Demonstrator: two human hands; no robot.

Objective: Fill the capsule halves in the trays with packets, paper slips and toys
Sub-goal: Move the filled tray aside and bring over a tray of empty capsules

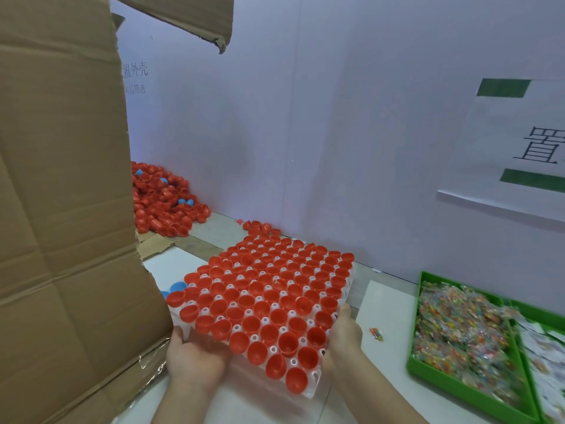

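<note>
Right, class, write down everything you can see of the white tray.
The tray is a translucent white plastic sheet of round cups with small holes between them. Its cups hold red capsule halves, open side up. The left hand holds its near-left corner, the right hand its right edge, beside a cardboard box.
</note>
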